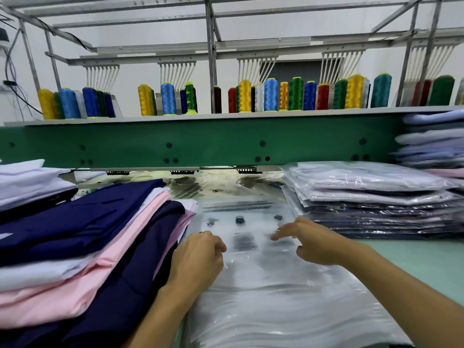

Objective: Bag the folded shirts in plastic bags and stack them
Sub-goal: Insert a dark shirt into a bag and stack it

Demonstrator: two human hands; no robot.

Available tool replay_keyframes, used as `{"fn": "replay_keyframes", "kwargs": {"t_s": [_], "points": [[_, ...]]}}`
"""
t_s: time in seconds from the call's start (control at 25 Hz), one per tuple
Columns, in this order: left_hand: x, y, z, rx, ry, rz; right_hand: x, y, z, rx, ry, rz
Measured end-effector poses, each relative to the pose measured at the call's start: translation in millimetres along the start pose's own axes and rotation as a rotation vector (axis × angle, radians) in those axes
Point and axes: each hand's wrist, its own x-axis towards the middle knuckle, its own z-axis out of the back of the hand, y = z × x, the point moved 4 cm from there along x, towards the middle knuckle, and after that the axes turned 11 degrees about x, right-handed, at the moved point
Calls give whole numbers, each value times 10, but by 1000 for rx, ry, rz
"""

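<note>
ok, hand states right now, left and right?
Left hand: fingers curled at the plastic bags; grip cannot be told.
Right hand: open, fingers loose over the bags, holding nothing.

Single head-worn view, wide-angle, with straight lines bowed toward the edges. It looks forward and down across the worktable from the person's side. Nearest the lens, both forearms enter from the bottom edge, with the left hand (198, 257) and right hand (313, 244) just below frame centre. They sit over the pile of plastic bags (263, 310) that fills the bottom middle. Folded shirts (88, 234) run off the left edge. Bagged shirts (364, 197) are stacked at right, mid-distance. Farther back a green machine beam (200, 144) spans the full width. Thread cones (271, 95) stand above it, and a metal rack (213, 33) is at top. Slight motion blur.
</note>
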Motion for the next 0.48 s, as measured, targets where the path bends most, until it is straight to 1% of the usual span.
{"fn": "replay_keyframes", "kwargs": {"t_s": [0.08, 0.16, 0.2, 0.36, 0.48], "points": [[3, 24, 36, 1, -60, 75, 40, -19, -2, 6, -67, -17], [3, 30, 50, -19, -90, 104, 79, 2, 29, -52, -169, -7], [-1, 26, 60, -33, -107, 110, 86, 11, 35, -83, -186, 0], [-22, 14, 103, -94, -181, 119, 52, -8, 0, -157, -125, 21], [-43, -63, 116, -88, -196, 34, 35, 30, -16, -120, -158, 35]]}}
